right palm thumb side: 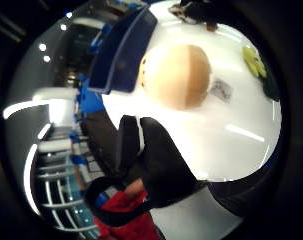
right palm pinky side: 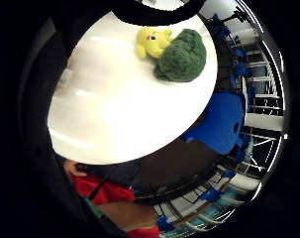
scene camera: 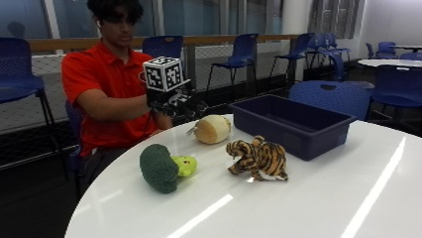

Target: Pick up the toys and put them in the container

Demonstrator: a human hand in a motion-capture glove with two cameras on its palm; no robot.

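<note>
Three plush toys lie on the round white table (scene camera: 296, 198). A tan round toy (scene camera: 213, 129) sits nearest the person, a striped tiger (scene camera: 257, 158) lies mid-table, and a green toy with a yellow head (scene camera: 161, 167) lies toward the table's near-left edge. The dark blue container (scene camera: 310, 141) stands empty just behind the tiger. My gloved right hand (scene camera: 175, 101) hovers in the air above and to the left of the tan toy, fingers relaxed and holding nothing. The thumb side palm view looks down on the tan toy (right palm thumb side: 177, 75) beside the container (right palm thumb side: 122, 52).
Blue chairs (scene camera: 330, 96) stand behind the table and along the railing, one close behind the container. The person in a red shirt (scene camera: 99, 74) sits at the table's far-left edge. A small tag (right palm thumb side: 221, 90) lies beside the tan toy.
</note>
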